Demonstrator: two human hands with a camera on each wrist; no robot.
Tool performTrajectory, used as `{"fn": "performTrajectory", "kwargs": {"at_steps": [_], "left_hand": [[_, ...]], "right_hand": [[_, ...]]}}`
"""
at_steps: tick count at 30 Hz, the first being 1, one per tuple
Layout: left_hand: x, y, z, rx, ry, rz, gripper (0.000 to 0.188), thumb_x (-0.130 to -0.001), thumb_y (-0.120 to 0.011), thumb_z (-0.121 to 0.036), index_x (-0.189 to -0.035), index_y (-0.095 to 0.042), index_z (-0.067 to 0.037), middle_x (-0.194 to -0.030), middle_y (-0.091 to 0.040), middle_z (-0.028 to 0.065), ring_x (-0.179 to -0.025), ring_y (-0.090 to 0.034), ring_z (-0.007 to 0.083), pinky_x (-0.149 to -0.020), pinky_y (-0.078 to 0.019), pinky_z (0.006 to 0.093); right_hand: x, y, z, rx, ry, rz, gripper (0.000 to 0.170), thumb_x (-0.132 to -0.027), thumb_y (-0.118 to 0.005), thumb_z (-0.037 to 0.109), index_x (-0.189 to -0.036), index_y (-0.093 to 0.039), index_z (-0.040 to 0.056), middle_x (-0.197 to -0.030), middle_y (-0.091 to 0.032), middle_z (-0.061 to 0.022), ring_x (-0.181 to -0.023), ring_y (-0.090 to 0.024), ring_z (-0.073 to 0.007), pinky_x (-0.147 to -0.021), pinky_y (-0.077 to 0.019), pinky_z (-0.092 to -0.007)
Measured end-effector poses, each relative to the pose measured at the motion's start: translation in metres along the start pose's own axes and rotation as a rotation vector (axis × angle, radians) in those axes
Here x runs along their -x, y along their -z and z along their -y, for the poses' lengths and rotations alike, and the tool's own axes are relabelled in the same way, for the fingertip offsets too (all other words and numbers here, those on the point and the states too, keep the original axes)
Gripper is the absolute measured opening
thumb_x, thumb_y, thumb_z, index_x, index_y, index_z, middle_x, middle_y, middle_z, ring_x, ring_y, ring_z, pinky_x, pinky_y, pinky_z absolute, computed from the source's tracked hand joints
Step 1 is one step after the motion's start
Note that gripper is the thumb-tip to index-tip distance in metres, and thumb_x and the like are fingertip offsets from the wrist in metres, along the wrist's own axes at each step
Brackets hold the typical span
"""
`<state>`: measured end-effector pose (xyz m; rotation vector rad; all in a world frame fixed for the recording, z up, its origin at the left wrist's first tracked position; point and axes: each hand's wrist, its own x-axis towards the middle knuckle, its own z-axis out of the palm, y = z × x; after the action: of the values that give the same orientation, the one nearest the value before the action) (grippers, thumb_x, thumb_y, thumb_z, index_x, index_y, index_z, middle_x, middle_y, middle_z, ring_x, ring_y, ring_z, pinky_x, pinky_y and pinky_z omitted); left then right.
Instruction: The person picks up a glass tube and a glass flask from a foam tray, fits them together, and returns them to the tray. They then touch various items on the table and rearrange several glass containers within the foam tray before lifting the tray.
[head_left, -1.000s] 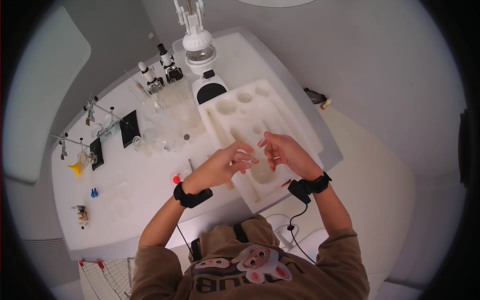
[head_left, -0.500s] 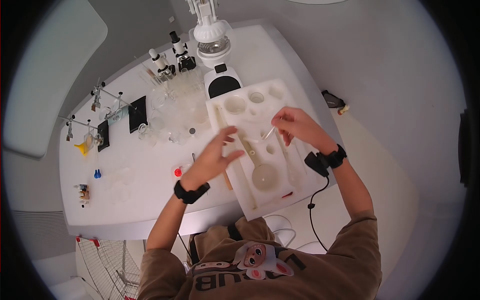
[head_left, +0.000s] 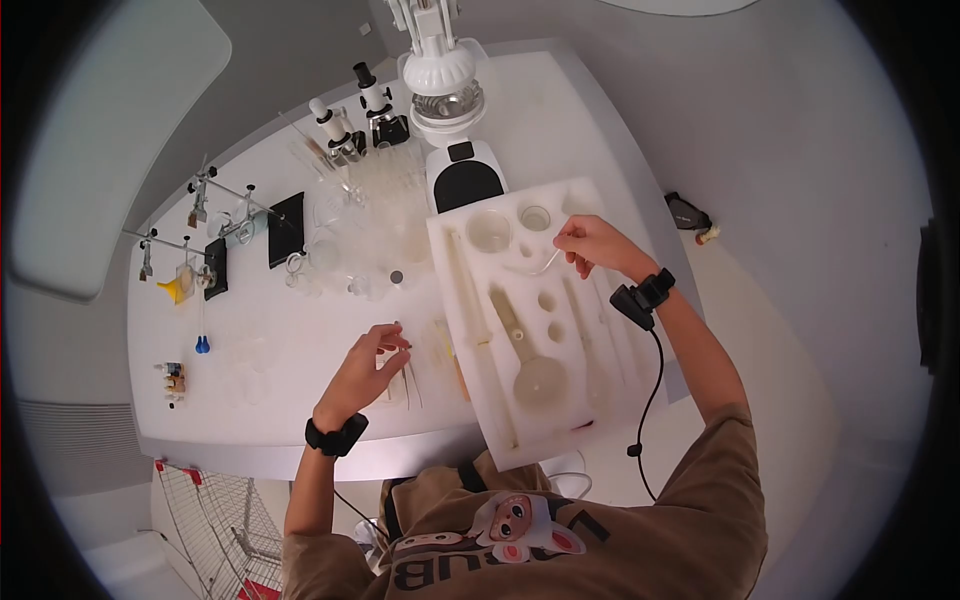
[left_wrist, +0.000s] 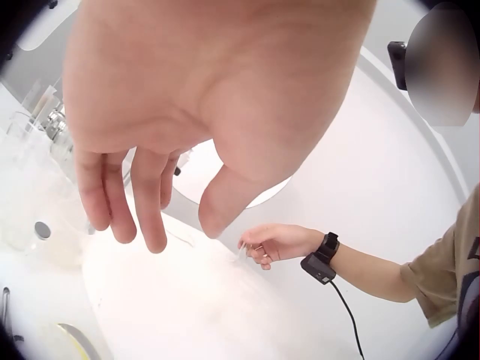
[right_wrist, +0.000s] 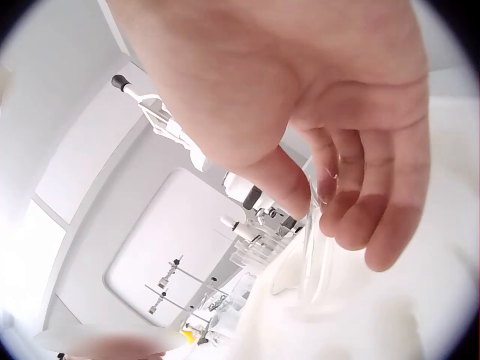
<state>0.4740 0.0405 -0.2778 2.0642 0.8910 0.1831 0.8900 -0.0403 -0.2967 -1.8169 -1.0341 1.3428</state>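
My right hand (head_left: 605,250) pinches a thin, bent clear glass tube (right_wrist: 309,251) between thumb and fingertips. In the head view it stands over the upper right of a white foam tray (head_left: 550,425) with shaped recesses. Its other fingers curl loosely beside the tube. My left hand (head_left: 365,370) hovers over the table left of the tray, fingers apart and loosely bent, nothing between them in the left wrist view. Thin metal prongs (head_left: 411,385) show by its fingertips in the head view; the hand covers the rest of that spot.
Clear glassware (head_left: 385,190) crowds the table behind the tray, beside two microscopes (head_left: 385,120). A white lamp-like apparatus (head_left: 440,75) rises at the back. Clamp stands, a yellow funnel (head_left: 173,290), a blue rubber bulb (head_left: 203,344) and dropper bottles (head_left: 173,383) are on the left.
Both hands were together over the tray, then parted. My left hand moved left and down off the tray; the right kept the glass tube and moved up and right.
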Motion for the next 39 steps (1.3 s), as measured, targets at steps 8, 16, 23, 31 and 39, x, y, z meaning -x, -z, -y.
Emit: {"fn": "performTrajectory", "kwargs": {"at_steps": [8, 16, 23, 31, 39], "left_hand": [[-0.007, 0.002, -0.022, 0.066, 0.114, -0.002, 0.038, -0.093, -0.064, -0.013, -0.126, -0.052, 0.000, -0.109, -0.069, 0.0100, -0.099, -0.064, 0.0210, -0.086, -0.0487, 0.0322], [-0.008, -0.006, -0.012, 0.089, 0.058, 0.054, 0.035, -0.094, -0.063, -0.012, -0.125, -0.052, 0.000, -0.107, -0.069, 0.0105, -0.099, -0.065, 0.0209, -0.089, -0.0479, 0.0323], [0.002, -0.007, -0.005, 0.085, 0.070, 0.060, 0.032, -0.094, -0.063, -0.011, -0.123, -0.053, 0.000, -0.105, -0.069, 0.0102, -0.098, -0.065, 0.0198, -0.089, -0.0485, 0.0315], [0.008, -0.009, -0.008, 0.092, 0.072, 0.078, 0.026, -0.094, -0.063, -0.010, -0.118, -0.058, -0.002, -0.104, -0.069, 0.0080, -0.096, -0.065, 0.0165, -0.084, -0.0494, 0.0297], [0.020, -0.013, -0.003, 0.101, 0.084, 0.080, 0.026, -0.094, -0.064, -0.013, -0.116, -0.059, -0.001, -0.103, -0.068, 0.0087, -0.095, -0.065, 0.0184, -0.084, -0.0494, 0.0301]], "right_hand": [[-0.002, -0.005, -0.002, -0.033, -0.066, 0.007, 0.026, -0.092, -0.060, 0.022, -0.097, -0.056, -0.0039, -0.075, -0.062, -0.0084, -0.052, -0.059, -0.0143, -0.048, -0.0520, -0.0281], [0.002, -0.005, -0.003, 0.024, -0.040, -0.083, 0.025, -0.093, -0.058, 0.018, -0.102, -0.053, -0.0047, -0.076, -0.062, -0.0102, -0.053, -0.060, -0.0150, -0.048, -0.0509, -0.0276], [0.004, -0.004, -0.010, 0.069, 0.042, -0.237, 0.016, -0.092, -0.054, 0.012, -0.098, -0.055, -0.0033, -0.075, -0.063, -0.0098, -0.053, -0.060, -0.0147, -0.048, -0.0494, -0.0278], [-0.002, -0.010, -0.022, 0.389, 0.218, -0.316, 0.015, -0.091, -0.058, 0.014, -0.091, -0.059, -0.0009, -0.069, -0.064, -0.0108, -0.051, -0.060, -0.0179, -0.053, -0.0490, -0.0331], [0.006, -0.012, -0.007, 0.253, 0.089, -0.308, 0.022, -0.094, -0.060, 0.018, -0.089, -0.056, -0.0027, -0.064, -0.061, -0.0082, -0.047, -0.054, -0.0137, -0.045, -0.0437, -0.0300]]}}
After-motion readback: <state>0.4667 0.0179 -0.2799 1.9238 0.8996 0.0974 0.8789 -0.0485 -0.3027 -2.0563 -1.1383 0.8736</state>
